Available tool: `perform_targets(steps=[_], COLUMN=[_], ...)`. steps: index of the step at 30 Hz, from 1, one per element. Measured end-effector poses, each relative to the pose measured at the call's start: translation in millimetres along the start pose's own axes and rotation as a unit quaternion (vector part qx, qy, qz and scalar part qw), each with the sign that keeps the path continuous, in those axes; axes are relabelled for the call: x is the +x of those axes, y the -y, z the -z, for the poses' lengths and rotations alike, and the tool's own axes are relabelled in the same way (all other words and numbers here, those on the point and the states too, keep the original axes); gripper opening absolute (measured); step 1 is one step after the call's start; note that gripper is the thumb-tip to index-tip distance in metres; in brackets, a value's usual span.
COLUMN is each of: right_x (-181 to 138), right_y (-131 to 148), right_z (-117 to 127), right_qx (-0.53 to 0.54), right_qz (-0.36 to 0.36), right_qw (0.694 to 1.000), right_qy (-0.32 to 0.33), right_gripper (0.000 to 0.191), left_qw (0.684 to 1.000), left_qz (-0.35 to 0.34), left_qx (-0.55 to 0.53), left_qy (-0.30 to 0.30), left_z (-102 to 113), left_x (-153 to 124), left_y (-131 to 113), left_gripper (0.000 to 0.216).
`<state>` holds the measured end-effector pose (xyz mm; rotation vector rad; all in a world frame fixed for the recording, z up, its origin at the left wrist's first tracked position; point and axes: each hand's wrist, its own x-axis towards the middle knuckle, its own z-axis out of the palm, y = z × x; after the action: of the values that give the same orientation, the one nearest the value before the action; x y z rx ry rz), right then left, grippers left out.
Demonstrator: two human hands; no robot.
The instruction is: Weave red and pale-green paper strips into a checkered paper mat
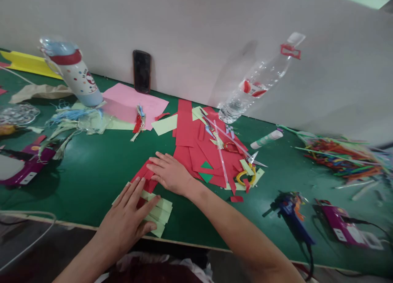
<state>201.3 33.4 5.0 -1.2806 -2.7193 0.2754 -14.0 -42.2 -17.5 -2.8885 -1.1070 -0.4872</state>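
1. Upper left: a white-and-blue drinking flask (78, 76) stands on the green desk (92, 164).
2. Lower left of centre: the left hand (127, 207) lies flat, its grip wide and clasping nothing, fingertips on a folded red paper piece (150, 185).
3. That piece sits just left of centre, beside pale green paper strips (158, 219) partly under the left hand.
4. Centre: the right hand (172, 174) also rests spread, grip loose, fingers on the red piece.
5. Right of centre: red paper sheets (199, 152), then yellow-handled scissors (251, 160).
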Motion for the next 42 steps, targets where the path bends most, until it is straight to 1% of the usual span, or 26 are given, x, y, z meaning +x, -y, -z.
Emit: perform_targets(steps=[4, 8, 12, 17, 20, 22, 24, 26, 29, 32, 35, 37, 39, 42], right_x=[-1, 0, 0, 0, 0, -1, -5, -14, -33, -54, -68, -73, -76, -75], right_y=[0, -1, -1, -1, -2, -3, -1, 7, 32, 63, 85, 90, 91, 90], right_z=[-5, -4, -3, -4, -4, -1, 4, 9, 11, 7, -1, -6, -9, -10], right_qx=[0.009, 0.016, 0.018, 0.020, 0.020, 0.019, 0.019, 0.021, 0.025, 0.043, 0.057, 0.060, 0.055, 0.043], right_qz=[-0.005, -0.002, 0.000, 0.000, -0.001, -0.004, -0.015, -0.029, -0.027, 0.016, 0.029, 0.028, 0.030, 0.031], right_qw=[1.000, 1.000, 1.000, 1.000, 1.000, 1.000, 0.999, 0.998, 0.997, 0.999, 0.998, 0.997, 0.997, 0.998], right_qy=[-0.016, -0.018, -0.017, -0.019, -0.019, -0.019, -0.029, -0.047, -0.061, -0.030, 0.008, 0.030, 0.046, 0.044], right_gripper=[0.040, 0.039, 0.038, 0.039, 0.039, 0.041, 0.044, 0.045, 0.046, 0.053, 0.062, 0.068, 0.069, 0.068], left_qw=[1.000, 0.999, 0.998, 0.997, 0.997, 0.997, 0.997, 0.997, 0.997, 0.997, 0.998, 0.998, 0.998, 0.999], left_qz=[-0.023, -0.025, -0.024, -0.036, -0.043, -0.035, -0.010, 0.008, 0.011, 0.005, 0.010, 0.019, 0.026, 0.031], left_qx=[-0.004, 0.022, 0.033, 0.040, 0.044, 0.047, 0.051, 0.050, 0.044, 0.036, 0.024, 0.019, 0.018, 0.015], left_qy=[0.012, 0.038, 0.052, 0.052, 0.053, 0.057, 0.059, 0.061, 0.066, 0.067, 0.057, 0.050, 0.046, 0.040], left_z=[5, 11, 10, 7, 10, 14, 19, 23, 26, 23, 18, 15, 13, 11], left_x=[-9, -9, -7, -7, -10, -14, -21, -28, -35, -35, -32, -32, -33, -34], left_y=[4, 11, 17, 15, 17, 24, 34, 45, 54, 55, 52, 51, 50, 49], left_gripper=[0.051, 0.061, 0.067, 0.071, 0.076, 0.078, 0.081, 0.084, 0.080, 0.072, 0.067, 0.064, 0.063, 0.064])
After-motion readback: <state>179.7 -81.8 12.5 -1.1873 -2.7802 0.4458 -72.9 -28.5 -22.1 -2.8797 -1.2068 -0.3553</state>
